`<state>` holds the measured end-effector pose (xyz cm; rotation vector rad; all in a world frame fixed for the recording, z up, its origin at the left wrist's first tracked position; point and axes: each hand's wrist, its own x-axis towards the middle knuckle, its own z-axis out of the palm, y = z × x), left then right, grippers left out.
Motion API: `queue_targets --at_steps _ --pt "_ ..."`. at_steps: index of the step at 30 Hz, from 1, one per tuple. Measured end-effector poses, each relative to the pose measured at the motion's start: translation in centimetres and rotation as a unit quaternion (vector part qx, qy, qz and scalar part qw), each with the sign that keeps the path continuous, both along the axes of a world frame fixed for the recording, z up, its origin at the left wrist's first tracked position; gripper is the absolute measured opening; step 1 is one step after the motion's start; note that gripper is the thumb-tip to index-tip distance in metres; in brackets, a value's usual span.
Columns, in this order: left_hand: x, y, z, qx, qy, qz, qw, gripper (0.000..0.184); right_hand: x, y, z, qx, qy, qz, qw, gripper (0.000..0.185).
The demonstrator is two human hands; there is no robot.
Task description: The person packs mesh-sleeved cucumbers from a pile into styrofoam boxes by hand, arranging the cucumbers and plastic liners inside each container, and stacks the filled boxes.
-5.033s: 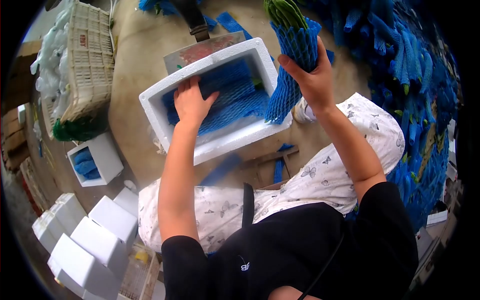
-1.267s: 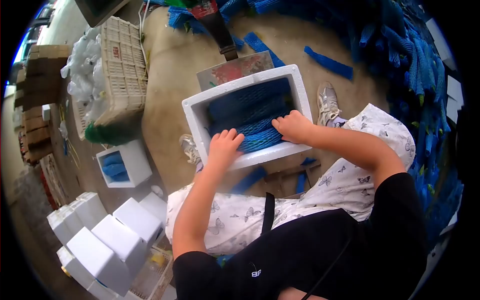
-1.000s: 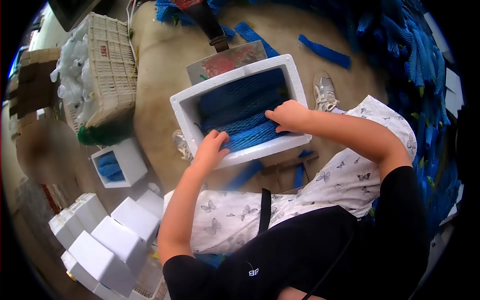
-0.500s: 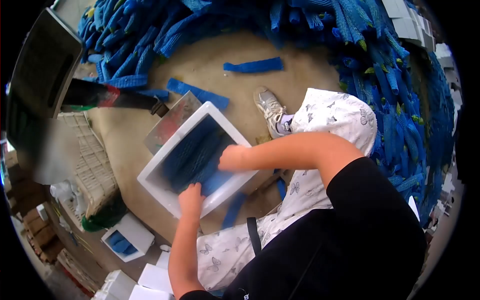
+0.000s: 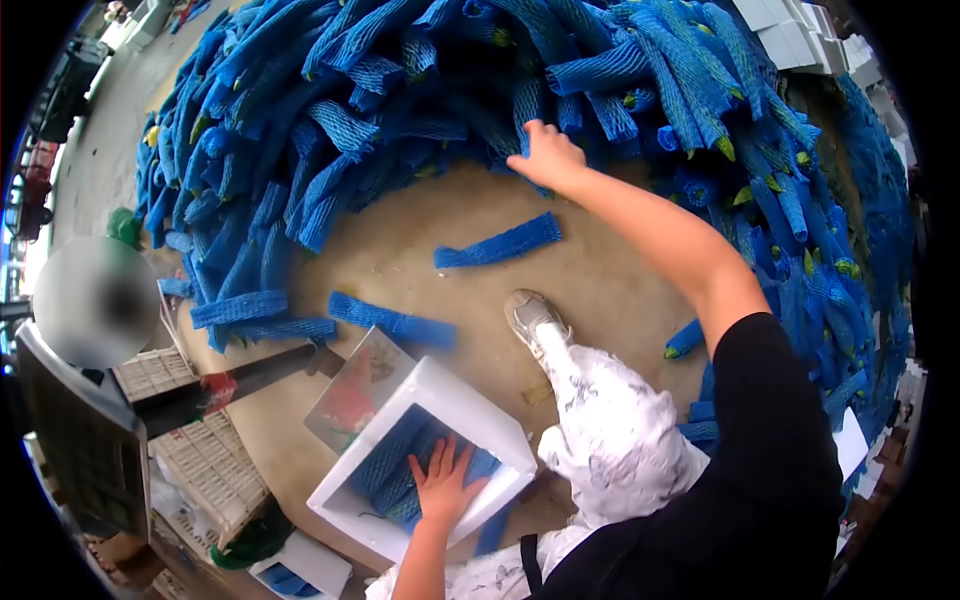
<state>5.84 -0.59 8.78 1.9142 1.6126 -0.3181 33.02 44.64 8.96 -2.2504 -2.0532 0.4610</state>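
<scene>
My left hand (image 5: 440,485) lies with spread fingers on blue net-sleeved produce (image 5: 385,478) inside a white foam box (image 5: 345,515). The box stands tilted in view beside my leg. My right arm stretches out to the large pile of blue net-sleeved produce (image 5: 370,75), some with green tips showing. There my right hand (image 5: 552,160) is closed around one net-sleeved piece (image 5: 528,103) at the pile's inner edge. Part of that piece is hidden behind the fingers.
Loose blue net sleeves (image 5: 500,243) lie on the floor. A scale with a dark post (image 5: 250,385) and metal platform (image 5: 365,375) stands by the box. A woven crate (image 5: 205,450) and another white box (image 5: 315,562) are at lower left. White boxes (image 5: 790,35) stand upper right.
My right hand has left the box and reached forward to the pile. My left hand has shifted further into the box, its fingers now spread. The view has tilted up.
</scene>
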Motion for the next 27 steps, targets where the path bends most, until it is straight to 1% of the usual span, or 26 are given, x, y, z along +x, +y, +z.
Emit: queue_targets --at_steps 1,2,3,4,5,6,7,8,9,10,11,12,13,14,15,16,17,19,20,22,24,26,27 --pt "0.0 -0.1 -0.5 0.001 0.014 -0.007 1.0 0.066 0.8 3.4 -1.6 -0.057 0.048 -0.113 0.991 0.079" --pt "-0.1 -0.2 -0.8 -0.013 0.017 -0.002 1.0 0.065 1.9 6.7 -4.4 -0.079 0.106 -0.17 0.977 0.092" --pt "-0.1 -0.6 -0.8 -0.031 0.021 0.005 0.999 0.064 2.1 8.9 -7.8 0.022 0.203 -0.206 0.957 0.091" --pt "-0.2 -0.7 -0.9 -0.037 0.023 0.008 0.999 0.063 1.8 10.1 -9.0 0.03 0.284 -0.242 0.927 0.085" --pt "-0.1 -0.8 -0.9 -0.019 0.025 0.001 1.0 0.06 1.6 10.7 -10.1 0.038 0.358 -0.279 0.89 0.079" --pt "0.0 -0.7 -0.9 -0.005 0.028 0.004 1.0 0.056 1.2 10.5 -11.9 0.027 0.353 -0.283 0.892 0.079" --pt "0.0 -0.8 -0.8 0.009 0.028 0.002 1.0 0.054 1.2 9.7 -13.6 0.096 0.355 -0.287 0.885 0.074" --pt "0.1 -1.0 -0.6 -0.002 0.022 -0.003 1.0 0.054 1.6 8.4 -14.6 0.168 0.352 -0.29 0.874 0.068" --pt "0.2 -1.0 -0.4 0.0 0.03 -0.006 1.0 0.052 1.5 4.7 -13.0 0.143 0.38 -0.252 0.879 0.066" --pt "0.2 -0.7 -0.6 0.011 0.039 -0.006 0.999 0.05 1.6 0.8 -12.9 0.166 0.374 -0.21 0.888 0.061" --pt "0.2 -0.9 -0.8 0.02 0.037 -0.005 0.999 0.05 2.2 -2.7 -14.3 0.183 0.374 -0.163 0.894 0.06" --pt "0.3 -0.9 -1.1 0.03 0.028 0.0 0.999 0.049 3.4 -4.5 -17.4 0.184 0.352 -0.113 0.911 0.059" --pt "0.2 -1.1 -1.2 0.034 0.021 0.003 0.999 0.049 4.3 -4.9 -18.8 0.189 0.251 -0.08 0.946 0.066" --pt "0.0 -1.2 -1.4 0.028 0.024 -0.017 0.999 0.051 3.5 -3.9 -18.8 0.226 0.216 -0.081 0.946 0.071" --pt "0.0 -1.5 -1.4 0.046 0.028 -0.015 0.998 0.05 2.5 -2.3 -18.9 0.257 0.182 -0.082 0.946 0.076" --pt "-0.1 -1.7 -1.5 0.032 0.027 -0.013 0.999 0.05 1.7 -0.7 -18.6 0.147 0.175 -0.123 0.966 0.085" --pt "0.0 -1.8 -1.6 0.024 0.025 -0.01 0.999 0.05 1.4 0.9 -18.0 0.129 0.169 -0.111 0.971 0.091" --pt "0.2 -1.4 -1.2 0.047 0.027 -0.017 0.998 0.05 0.3 2.4 -16.1 0.166 0.133 -0.082 0.974 0.096" --pt "0.4 -0.7 -0.5 0.042 0.029 -0.001 0.999 0.049 0.2 3.1 -15.0 0.175 0.133 -0.08 0.972 0.096" --pt "0.7 -0.1 -0.5 0.038 0.03 0.016 0.999 0.048 0.2 3.6 -13.9 0.085 0.091 -0.039 0.992 0.101" --pt "0.7 -0.4 -0.4 0.033 0.055 -0.009 0.998 0.049 -0.7 3.8 -14.7 0.076 0.079 -0.049 0.993 0.103" --pt "0.7 -0.7 -0.7 0.038 0.051 -0.001 0.998 0.05 -0.9 3.3 -14.9 0.068 0.068 -0.064 0.993 0.104" --pt "0.5 -0.9 -0.7 0.044 0.043 0.004 0.998 0.05 -0.7 2.0 -14.6 0.074 0.063 -0.044 0.994 0.104"
